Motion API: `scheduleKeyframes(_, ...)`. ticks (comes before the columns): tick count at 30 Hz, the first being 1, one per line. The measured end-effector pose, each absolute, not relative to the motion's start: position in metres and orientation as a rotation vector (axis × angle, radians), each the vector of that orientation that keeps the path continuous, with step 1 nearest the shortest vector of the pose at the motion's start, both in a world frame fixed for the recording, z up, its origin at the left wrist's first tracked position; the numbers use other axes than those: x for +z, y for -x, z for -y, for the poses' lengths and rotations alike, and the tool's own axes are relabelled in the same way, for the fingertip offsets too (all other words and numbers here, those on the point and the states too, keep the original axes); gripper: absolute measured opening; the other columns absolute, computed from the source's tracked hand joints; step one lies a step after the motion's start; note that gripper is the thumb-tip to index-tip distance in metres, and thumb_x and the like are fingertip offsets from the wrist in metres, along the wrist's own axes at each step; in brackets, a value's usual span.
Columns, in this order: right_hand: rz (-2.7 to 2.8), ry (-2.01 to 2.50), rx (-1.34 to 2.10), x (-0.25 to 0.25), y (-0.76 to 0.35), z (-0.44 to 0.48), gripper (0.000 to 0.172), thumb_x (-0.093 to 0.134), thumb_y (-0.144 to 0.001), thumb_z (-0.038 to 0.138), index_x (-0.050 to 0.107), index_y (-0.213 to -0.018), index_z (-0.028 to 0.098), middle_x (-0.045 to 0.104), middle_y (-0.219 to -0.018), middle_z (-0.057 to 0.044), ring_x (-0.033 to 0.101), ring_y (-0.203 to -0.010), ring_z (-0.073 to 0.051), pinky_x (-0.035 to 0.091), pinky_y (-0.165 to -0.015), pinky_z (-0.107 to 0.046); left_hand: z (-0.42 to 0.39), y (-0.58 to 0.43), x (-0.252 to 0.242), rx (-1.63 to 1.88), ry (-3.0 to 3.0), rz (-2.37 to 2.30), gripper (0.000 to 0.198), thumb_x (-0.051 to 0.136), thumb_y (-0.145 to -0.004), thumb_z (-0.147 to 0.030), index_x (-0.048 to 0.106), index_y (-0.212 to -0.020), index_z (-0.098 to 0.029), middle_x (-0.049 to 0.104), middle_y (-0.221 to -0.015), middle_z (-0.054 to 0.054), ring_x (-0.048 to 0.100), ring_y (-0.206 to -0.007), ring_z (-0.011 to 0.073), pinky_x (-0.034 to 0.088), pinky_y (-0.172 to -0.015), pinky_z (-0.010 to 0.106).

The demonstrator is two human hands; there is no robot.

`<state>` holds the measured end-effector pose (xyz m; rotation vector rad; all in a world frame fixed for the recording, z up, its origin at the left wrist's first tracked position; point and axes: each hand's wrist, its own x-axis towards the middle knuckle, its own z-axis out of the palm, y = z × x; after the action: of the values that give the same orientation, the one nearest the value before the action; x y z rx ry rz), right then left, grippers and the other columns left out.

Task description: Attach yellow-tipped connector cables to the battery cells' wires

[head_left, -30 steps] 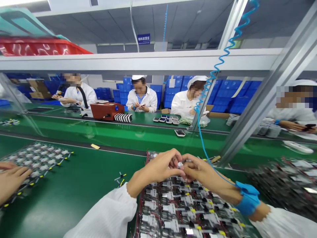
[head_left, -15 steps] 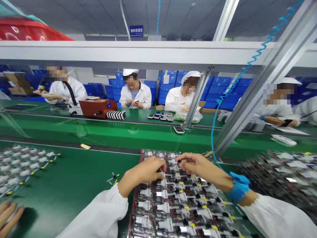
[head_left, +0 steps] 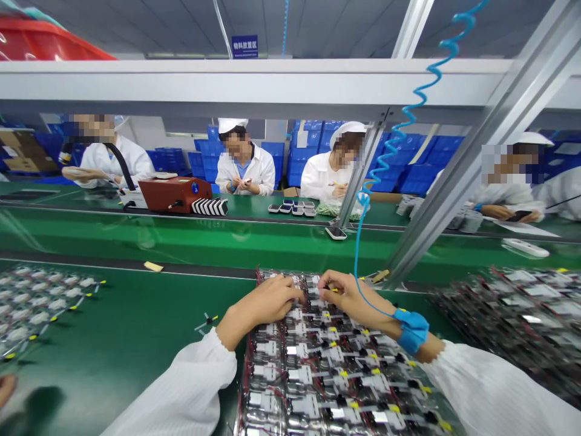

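My left hand [head_left: 267, 301] and my right hand [head_left: 345, 295] both reach onto the far end of a large heap of flat foil-wrapped packs with red and black wires and yellow tags [head_left: 313, 363]. The fingertips of both hands sit among the wires. My right hand's fingers are pinched together, and my left hand's fingers curl downward. Whether either hand grips a wire or pack is hidden. A blue strap [head_left: 412, 330] circles my right wrist, with a coiled blue cord [head_left: 399, 136] rising from it.
A green bench surface [head_left: 113, 339] runs beneath everything. More wired parts lie at left [head_left: 36, 300] and right [head_left: 512, 321]. A co-worker's hand [head_left: 5, 389] sits at the lower left edge. An aluminium upright [head_left: 454, 181] stands at right, and co-workers sit across the bench.
My hands have come apart from around a small white piece and moved down onto the heap. The co-worker's hand has slid toward the lower left corner.
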<state>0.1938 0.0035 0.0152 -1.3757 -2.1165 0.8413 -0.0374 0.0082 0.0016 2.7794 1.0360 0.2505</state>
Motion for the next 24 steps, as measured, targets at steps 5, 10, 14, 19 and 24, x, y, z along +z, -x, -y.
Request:
scheduleKeyframes(5, 2.138, 1.429, 0.808, 0.012, -0.190, -0.006, 0.021, 0.052, -0.082, 0.029, 0.070, -0.087, 0.022, 0.058, -0.061, 0.002, 0.047, -0.055, -0.015, 0.033, -0.053, -0.026, -0.007, 0.033, -0.005, 0.230, -2.926, -1.032, 0.032, 0.046, -0.088, -0.008, 0.066, -0.108, -0.024, 0.056, -0.099, 0.007, 0.055, -0.089, 0.0230, 0.043, -0.084, 0.034)
scheduleKeyframes(10, 2.118, 1.452, 0.806, 0.011, -0.188, -0.010, 0.018, 0.056, -0.079, 0.029, 0.071, -0.083, 0.021, 0.067, -0.071, -0.001, 0.058, -0.066, -0.018, 0.041, -0.060, -0.026, -0.006, 0.034, -0.004, 0.320, -2.878, -1.023, 0.028, 0.046, -0.086, -0.008, 0.061, -0.106, -0.021, 0.054, -0.101, 0.007, 0.055, -0.089, 0.0223, 0.043, -0.082, 0.033)
scheduleKeyframes(14, 2.135, 1.440, 0.824, 0.008, -0.183, -0.012, 0.016, 0.059, -0.076, 0.027, 0.072, -0.080, 0.020, 0.070, -0.075, -0.002, 0.061, -0.071, -0.019, 0.044, -0.063, -0.027, -0.008, 0.039, -0.002, 0.454, -2.732, -0.953, 0.016, 0.049, -0.091, -0.021, 0.059, -0.104, -0.021, 0.056, -0.098, 0.005, 0.056, -0.091, 0.0215, 0.043, -0.081, 0.031)
scheduleKeyframes(19, 2.165, 1.412, 0.828, 0.000, -0.169, -0.015, 0.014, 0.059, -0.075, 0.022, 0.073, -0.075, 0.020, 0.070, -0.071, -0.001, 0.062, -0.070, -0.019, 0.044, -0.064, -0.027, -0.013, 0.044, -0.010, 0.552, -2.565, -0.935, 0.018, 0.051, -0.096, -0.032, 0.059, -0.108, -0.022, 0.062, -0.103, 0.006, 0.058, -0.097, 0.0227, 0.044, -0.085, 0.032)
scheduleKeyframes(24, 2.155, 1.420, 0.805, -0.010, -0.165, -0.020, 0.016, 0.059, -0.078, 0.020, 0.075, -0.080, 0.020, 0.073, -0.079, -0.002, 0.064, -0.074, -0.020, 0.045, -0.069, -0.027, -0.018, 0.045, -0.019, 0.631, -2.462, -0.965, 0.026, 0.061, -0.092, -0.035, 0.061, -0.115, -0.022, 0.066, -0.105, 0.006, 0.061, -0.099, 0.0230, 0.045, -0.086, 0.032)
